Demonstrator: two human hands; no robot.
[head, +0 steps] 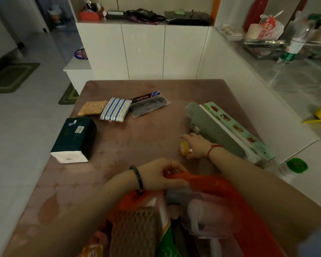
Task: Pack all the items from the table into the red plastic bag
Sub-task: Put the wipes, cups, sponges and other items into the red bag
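The red plastic bag (248, 210) stands open at the table's near edge, with several items inside. My left hand (161, 175) pinches its far rim. Just beyond, my right hand (195, 145) rests on the table, fingers closed around a small yellow-and-pink roll (184, 148). On the table lie a dark tissue pack (75, 139) at the left, an orange patterned pad (92, 108), a blue-striped cloth (116, 109), a black packaged item (149, 103), and a long grey-green box (228, 129) right of my right hand.
The brown table (137, 138) stands against white cabinets (143, 51). A white counter (295, 80) runs along the right with bottles and bags. A green-capped bottle (296, 166) stands at the table's right edge. Grey floor with green mats lies at the left.
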